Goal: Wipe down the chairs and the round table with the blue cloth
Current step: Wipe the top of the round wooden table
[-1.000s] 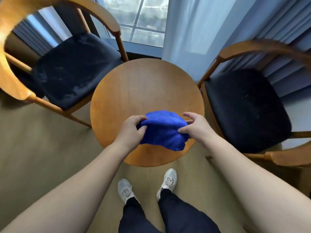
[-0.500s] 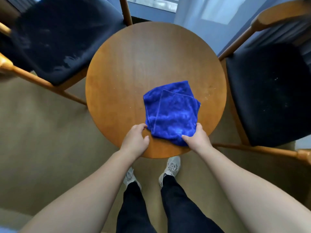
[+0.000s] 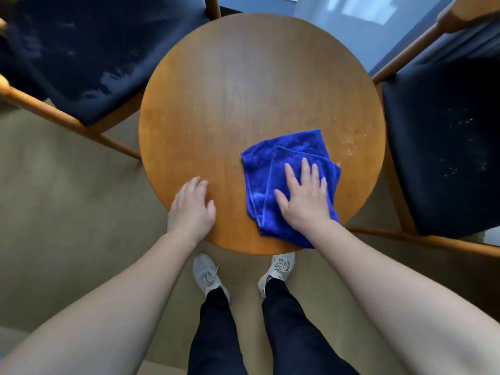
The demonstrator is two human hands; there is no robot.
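Legs and shoes: dark trousers (image 3: 238, 334) and pale lace-up shoes (image 3: 205, 274) stand on the beige floor (image 3: 67, 212) at the near edge of the table.
Left hand: the left hand (image 3: 193, 207) lies palm down on the bare wood at the near left of the tabletop, fingers relaxed and a little bent, holding nothing; it sits just beside the cloth without touching it.
Right hand: the right hand (image 3: 304, 196) lies flat on the cloth, fingers straight and slightly spread, pressing it to the table; no finger curls round the fabric.
Blue cloth: the blue cloth (image 3: 265, 169) is folded into a rough square with layered edges showing, and lies on the near right part of the tabletop; its near corner reaches the table's rim under the right wrist.
Round table: the round table (image 3: 243, 85) has a warm brown wooden top; pale specks are scattered on it just right of the cloth, near the right rim.
Left chair: the left chair (image 3: 89, 50) has a dark seat with light smears, on a wooden frame, close to the table's far left edge.
Right chair: the right chair (image 3: 443, 147) has a dark seat dotted with pale specks, and its wooden rails run just beside the table's right edge.
Far side: a pale blue wall (image 3: 351, 31) shows beyond the table.
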